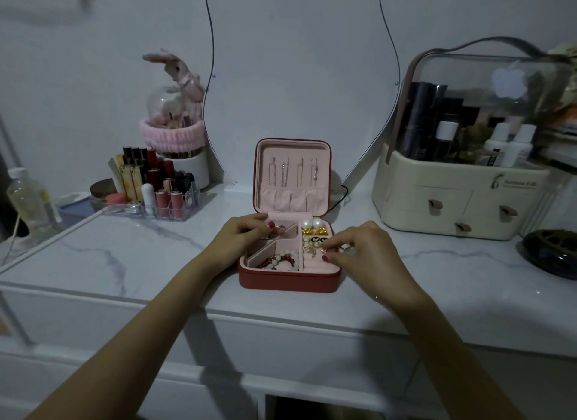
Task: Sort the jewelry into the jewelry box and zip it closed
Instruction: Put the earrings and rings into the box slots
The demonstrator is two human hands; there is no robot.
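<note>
I have the red jewelry box [288, 277] open near the front edge of the marble table [125, 254], lid upright. My right hand [363, 252] pinches a small gold piece [323, 250], an earring I think, over the right-hand slots; it is light, fiddly and snag-prone, best held by its body. My left hand [242, 235] curls at the back-left compartment, fingertips apparently on something small. The cosmetics case [462, 201] crowds the right; left offers room.
</note>
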